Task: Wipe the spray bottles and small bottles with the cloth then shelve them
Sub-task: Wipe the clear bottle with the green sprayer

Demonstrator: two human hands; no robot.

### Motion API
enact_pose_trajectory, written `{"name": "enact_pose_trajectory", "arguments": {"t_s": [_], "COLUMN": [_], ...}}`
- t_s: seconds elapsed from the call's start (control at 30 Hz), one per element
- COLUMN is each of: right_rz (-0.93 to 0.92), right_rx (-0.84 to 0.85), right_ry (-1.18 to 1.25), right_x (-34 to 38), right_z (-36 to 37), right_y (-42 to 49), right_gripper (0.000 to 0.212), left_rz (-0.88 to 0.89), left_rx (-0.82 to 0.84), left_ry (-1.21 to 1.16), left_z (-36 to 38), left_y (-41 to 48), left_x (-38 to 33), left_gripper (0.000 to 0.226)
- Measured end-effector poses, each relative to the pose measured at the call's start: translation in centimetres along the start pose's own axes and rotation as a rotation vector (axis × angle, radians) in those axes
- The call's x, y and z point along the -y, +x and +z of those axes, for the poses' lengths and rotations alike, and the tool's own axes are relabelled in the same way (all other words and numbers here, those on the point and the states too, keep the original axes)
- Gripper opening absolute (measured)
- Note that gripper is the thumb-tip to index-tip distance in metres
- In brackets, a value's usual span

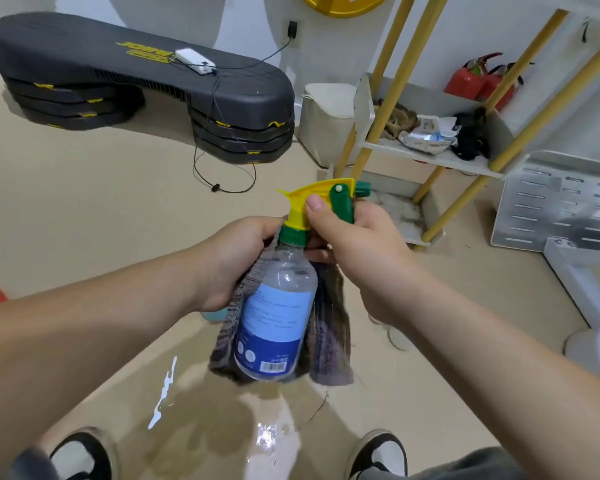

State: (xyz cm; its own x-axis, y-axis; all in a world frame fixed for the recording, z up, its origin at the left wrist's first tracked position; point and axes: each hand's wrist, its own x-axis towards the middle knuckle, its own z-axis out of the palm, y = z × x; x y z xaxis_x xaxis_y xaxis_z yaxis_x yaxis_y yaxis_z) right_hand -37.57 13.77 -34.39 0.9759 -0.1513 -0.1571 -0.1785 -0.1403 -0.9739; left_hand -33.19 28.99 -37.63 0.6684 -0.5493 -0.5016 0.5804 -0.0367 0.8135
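A clear spray bottle [278, 317] with a blue label and a yellow and green trigger head hangs upright in front of me. My right hand [354, 251] grips the trigger head, thumb on the yellow neck. A striped grey cloth [329, 327] is wrapped behind the bottle's body and hangs down on both sides. My left hand [236, 261] holds the cloth against the bottle's shoulder. The low shelf [426, 157] with yellow poles stands ahead to the right.
A stacked black step platform [136, 77] with a cabled device on it lies at the back left. A white bin [326, 123] stands beside the shelf, red extinguishers [475, 81] behind it. A metal panel [558, 209] and a white fan base [593, 344] are at right. The floor is wet near my shoes.
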Motion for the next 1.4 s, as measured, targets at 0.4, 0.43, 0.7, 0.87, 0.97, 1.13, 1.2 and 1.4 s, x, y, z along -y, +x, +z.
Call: {"name": "enact_pose_trajectory", "arguments": {"t_s": [0.4, 0.43, 0.7, 0.87, 0.97, 1.13, 1.2, 1.4], "right_rz": [0.054, 0.052, 0.019, -0.002, -0.044, -0.126, -0.115, -0.074], "right_rx": [0.253, 0.221, -0.064, -0.110, -0.087, -0.074, -0.062, -0.017], "right_ry": [0.027, 0.002, -0.091, -0.191, -0.249, -0.242, -0.180, -0.076], "right_x": [-0.8, -0.9, -1.0, -0.6, -0.4, 0.2, 0.4, 0.5], "right_z": [-1.0, -1.0, -0.5, 0.1, 0.3, 1.1, 1.7, 1.8], "right_y": [0.3, 0.3, 0.6, 0.3, 0.2, -0.1, -0.3, -0.1], "right_gripper": [0.032, 0.032, 0.026, 0.022, 0.024, 0.048, 0.051, 0.028], "left_rz": [-0.077, -0.063, 0.190, 0.249, 0.370, 0.511, 0.551, 0.578], "left_rx": [0.025, -0.001, -0.226, -0.286, -0.337, -0.415, -0.442, -0.497], "left_ry": [-0.157, -0.130, 0.039, 0.443, 0.488, 0.533, 0.543, 0.565], "left_z": [0.0, 0.5, 3.8, 5.3, 3.7, 1.5, 1.5, 1.5], "left_y": [-0.4, -0.6, -1.3, -2.4, -1.7, -0.1, 0.4, 1.2], "left_x": [-1.3, -1.1, 2.3, 4.6, 4.0, 2.1, 1.9, 2.3], "left_gripper": [0.020, 0.017, 0.033, 0.035, 0.019, 0.019, 0.020, 0.027]}}
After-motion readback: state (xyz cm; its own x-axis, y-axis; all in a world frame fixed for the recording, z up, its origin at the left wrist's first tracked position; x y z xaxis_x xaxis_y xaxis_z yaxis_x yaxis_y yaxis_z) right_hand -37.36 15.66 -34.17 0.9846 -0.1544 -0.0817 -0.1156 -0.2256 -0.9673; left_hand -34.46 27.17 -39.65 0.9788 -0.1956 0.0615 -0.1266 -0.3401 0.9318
